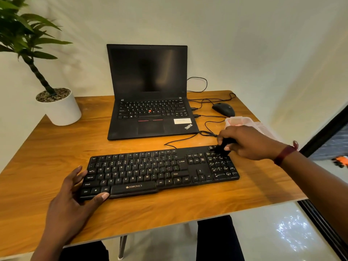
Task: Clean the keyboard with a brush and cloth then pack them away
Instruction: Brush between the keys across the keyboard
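Head view — my right grip (246, 142) pinches the black brush (225, 146) at the far right corner of the keyboard (160, 170). My left grip (75, 194) lies spread against its left end on the surface (56, 147).

There is one wooden table (56, 147), one black full-size plastic keyboard (162, 170), one open black laptop (150, 102), one black wired mouse (223, 109), one small black brush (223, 146), one clear plastic box (239, 121), one green plant in a white round pot (62, 108) and one dark red wristband (284, 153). Two bare hands show: one left hand (75, 194), one right hand (246, 142).
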